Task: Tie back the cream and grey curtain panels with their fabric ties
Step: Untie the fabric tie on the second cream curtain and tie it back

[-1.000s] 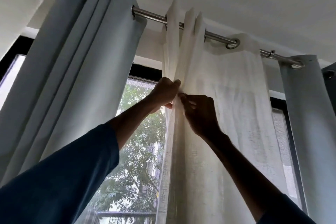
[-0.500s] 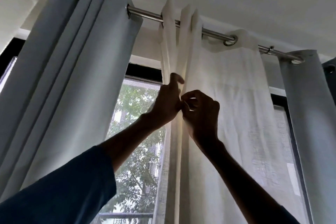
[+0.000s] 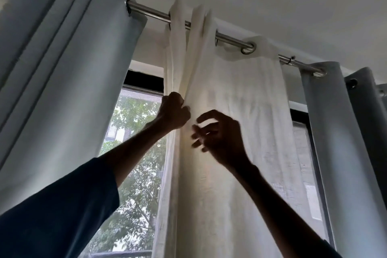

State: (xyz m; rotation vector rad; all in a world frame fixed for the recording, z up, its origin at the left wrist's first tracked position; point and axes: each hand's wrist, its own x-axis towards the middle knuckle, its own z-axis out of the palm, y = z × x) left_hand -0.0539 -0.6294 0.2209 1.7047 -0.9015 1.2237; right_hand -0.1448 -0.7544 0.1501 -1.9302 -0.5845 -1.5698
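The view looks up at a metal rod that runs under the ceiling from upper left down to the right. A cream curtain hangs from it in the middle. Its left part is bunched into narrow upright folds, and its right part is spread flat across the window, with one metal ring showing on the rod. A grey curtain hangs in broad pleats on the left, near the camera, well apart from the cream one at hand height. A second grey curtain hangs on the right, just beside the cream one's right edge. The left hand is raised on a bare forearm from a dark blue sleeve. Its fingers are curled tight round the bunched folds at the cream curtain's left edge, some way below the rod. The right hand is held just to the right of it and a little lower, in front of the cream cloth. Its fingers are spread wide, loosely bent and blurred, and it holds nothing. Whether its fingertips touch the cloth cannot be told. Between the left grey curtain and the cream one the window shows green trees outside, under a dark frame bar.
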